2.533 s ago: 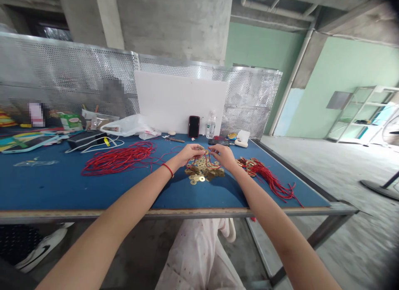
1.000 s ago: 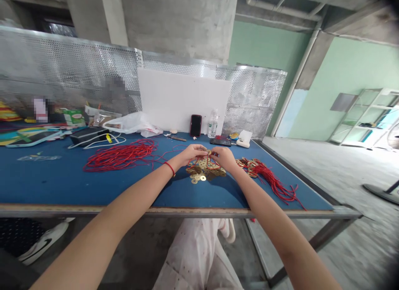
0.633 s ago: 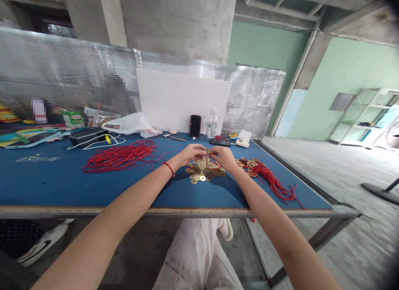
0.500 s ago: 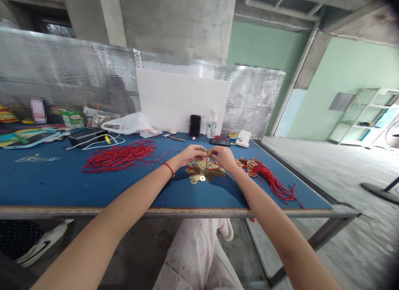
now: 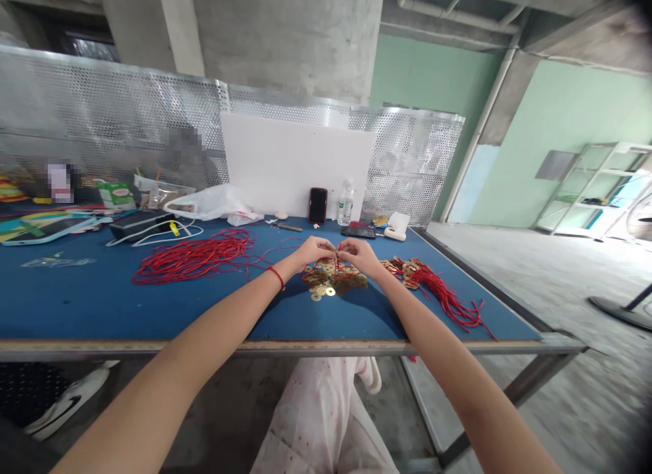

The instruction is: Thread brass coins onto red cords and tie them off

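Note:
Above a pile of brass coins (image 5: pixel 331 284) with holes in the middle, my left hand (image 5: pixel 316 248) and my right hand (image 5: pixel 359 254) meet with fingertips nearly touching. Both are closed in a pinch on a thin red cord (image 5: pixel 337 258), which hangs down over the coins. Whether a coin sits between the fingertips is too small to make out. Right of my right hand lies a bunch of coins strung on red cords (image 5: pixel 441 290). On the left, a large loose bundle of red cord (image 5: pixel 196 258) is spread over the blue tabletop (image 5: pixel 168 314).
Along the back stand a phone (image 5: pixel 318 206), clear water bottles (image 5: pixel 346 206) and a white plastic bag (image 5: pixel 211 204). A black box (image 5: pixel 140 224) with a white cable lies at the left. A dark flat device (image 5: pixel 358 230) rests at the back right.
My fingertips have shifted slightly around the cord; the brass piece seen between them before is less visible. The coins and cord bundles lie as before.

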`<state>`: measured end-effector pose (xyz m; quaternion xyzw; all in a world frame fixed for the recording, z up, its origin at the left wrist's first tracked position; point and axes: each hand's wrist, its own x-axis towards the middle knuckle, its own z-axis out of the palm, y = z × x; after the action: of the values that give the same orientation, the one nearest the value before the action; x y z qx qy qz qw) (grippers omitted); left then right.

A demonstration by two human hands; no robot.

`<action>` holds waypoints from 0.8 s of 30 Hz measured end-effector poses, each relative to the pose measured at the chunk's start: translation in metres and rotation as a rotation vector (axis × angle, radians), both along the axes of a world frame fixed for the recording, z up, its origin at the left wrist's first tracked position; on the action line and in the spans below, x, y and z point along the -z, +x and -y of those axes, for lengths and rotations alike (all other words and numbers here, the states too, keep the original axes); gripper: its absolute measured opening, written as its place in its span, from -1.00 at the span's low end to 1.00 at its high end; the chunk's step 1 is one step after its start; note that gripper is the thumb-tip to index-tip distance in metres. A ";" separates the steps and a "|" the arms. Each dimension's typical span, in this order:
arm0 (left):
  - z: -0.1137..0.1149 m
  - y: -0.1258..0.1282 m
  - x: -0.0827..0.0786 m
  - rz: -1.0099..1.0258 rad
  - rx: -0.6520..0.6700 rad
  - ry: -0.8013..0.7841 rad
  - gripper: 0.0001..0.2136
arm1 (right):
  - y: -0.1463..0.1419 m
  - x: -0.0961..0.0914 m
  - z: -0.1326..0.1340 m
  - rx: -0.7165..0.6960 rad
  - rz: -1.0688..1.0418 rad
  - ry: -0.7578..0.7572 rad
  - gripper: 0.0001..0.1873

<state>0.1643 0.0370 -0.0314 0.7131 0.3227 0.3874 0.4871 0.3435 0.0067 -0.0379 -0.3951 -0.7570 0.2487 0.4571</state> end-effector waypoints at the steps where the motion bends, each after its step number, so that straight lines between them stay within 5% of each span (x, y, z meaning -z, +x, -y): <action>1: 0.000 0.000 0.000 -0.013 0.010 0.009 -0.86 | 0.000 0.001 -0.001 0.014 0.009 0.010 -0.85; 7: -0.002 0.002 0.000 0.002 -0.045 0.059 -0.87 | 0.005 -0.001 -0.008 0.151 -0.138 0.025 -0.86; 13: -0.015 -0.012 -0.002 0.163 -0.347 0.005 -0.90 | 0.040 -0.015 -0.017 0.480 -0.860 -0.118 -0.87; 17: -0.022 -0.020 -0.005 0.211 -0.393 -0.011 -0.89 | 0.058 -0.015 -0.020 0.580 -1.193 -0.198 -0.83; 24: -0.016 -0.010 -0.003 0.186 -0.329 -0.009 -0.87 | 0.056 -0.009 -0.027 0.608 -1.154 -0.110 -0.72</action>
<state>0.1547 0.0527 -0.0287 0.6097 0.3902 0.5248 0.4480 0.3993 0.0342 -0.0292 -0.4173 -0.2308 0.3188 0.8191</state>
